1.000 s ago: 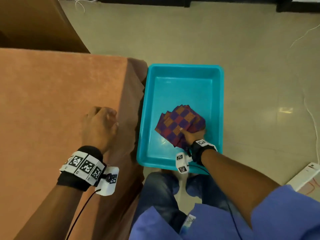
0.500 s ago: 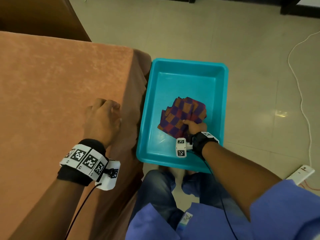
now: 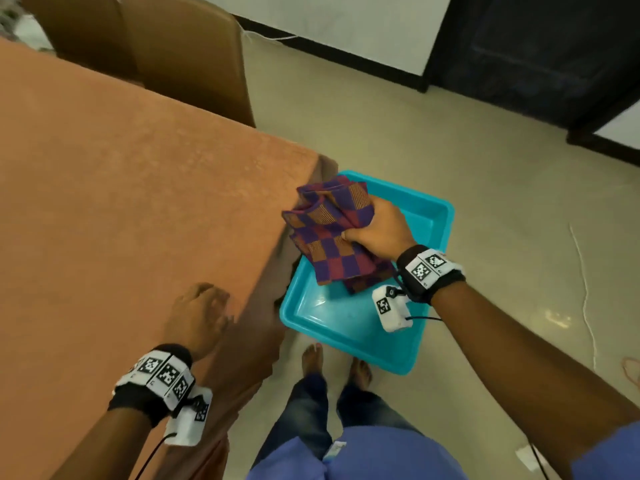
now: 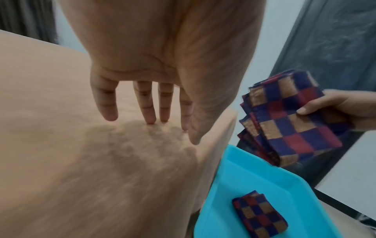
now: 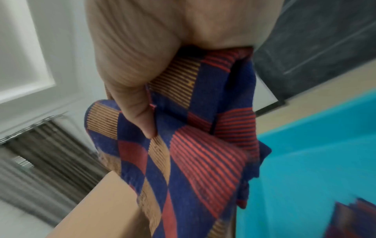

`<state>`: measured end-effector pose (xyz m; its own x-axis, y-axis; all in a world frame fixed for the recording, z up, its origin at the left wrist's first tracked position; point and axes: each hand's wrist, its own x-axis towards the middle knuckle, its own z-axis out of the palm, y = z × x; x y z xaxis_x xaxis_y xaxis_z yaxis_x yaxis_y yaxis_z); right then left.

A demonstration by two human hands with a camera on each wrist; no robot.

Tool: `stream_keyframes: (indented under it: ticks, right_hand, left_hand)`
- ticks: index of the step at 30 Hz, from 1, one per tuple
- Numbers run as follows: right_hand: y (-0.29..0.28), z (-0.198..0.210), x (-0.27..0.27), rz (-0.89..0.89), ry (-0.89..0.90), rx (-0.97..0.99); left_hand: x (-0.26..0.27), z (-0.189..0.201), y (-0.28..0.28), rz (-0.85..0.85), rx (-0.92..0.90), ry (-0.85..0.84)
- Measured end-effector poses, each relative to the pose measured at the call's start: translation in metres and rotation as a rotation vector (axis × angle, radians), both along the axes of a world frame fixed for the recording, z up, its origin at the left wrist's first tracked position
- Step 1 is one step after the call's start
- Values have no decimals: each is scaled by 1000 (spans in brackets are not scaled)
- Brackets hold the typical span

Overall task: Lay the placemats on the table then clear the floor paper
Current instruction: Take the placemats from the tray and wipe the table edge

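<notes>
A: From the head view, our right hand (image 3: 375,227) grips the folded placemats (image 3: 329,233) above the tub (image 3: 349,327); none lies on the table (image 3: 138,216).

B: Left wrist view: our left hand (image 4: 154,77) rests spread on the cloth, and one folded placemat (image 4: 260,214) stays in the tub. Right wrist view: thumb (image 5: 140,112) clamps the bundle. We see no floor paper.

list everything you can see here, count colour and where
placemats: a stack, count unclear, blue, red and orange check, held above the bin
folded placemat: one, same check, lying in the bin
bin: one, turquoise, on the floor beside the table
table: one, orange cloth cover
chairs: two, brown, behind the table
cable: one, white, on the floor
left hand: fingertips resting on the table
right hand: grips the placemats
</notes>
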<state>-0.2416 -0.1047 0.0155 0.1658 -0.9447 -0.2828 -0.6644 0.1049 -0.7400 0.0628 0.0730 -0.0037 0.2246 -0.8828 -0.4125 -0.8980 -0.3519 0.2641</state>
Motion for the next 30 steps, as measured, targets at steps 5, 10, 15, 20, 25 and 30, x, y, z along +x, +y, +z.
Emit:
stream_keyframes:
  ticks: [5, 10, 15, 20, 25, 30]
  right_hand:
    - [-1, 49, 66, 396, 60, -160]
    - [37, 74, 163, 762, 104, -226]
    - [118, 84, 261, 1037, 119, -316]
    - [220, 81, 370, 1160, 181, -368]
    - [325, 77, 476, 1225, 250, -418]
    - [409, 89, 559, 1255, 296, -411]
  left_hand:
    - [42, -1, 110, 301, 41, -37]
    - [67, -4, 226, 652, 64, -9]
    - [76, -2, 310, 822, 15, 22]
    - [118, -11, 378, 636, -75, 134]
    - [193, -8, 459, 504, -121, 160]
    - [275, 22, 556, 633, -165, -19]
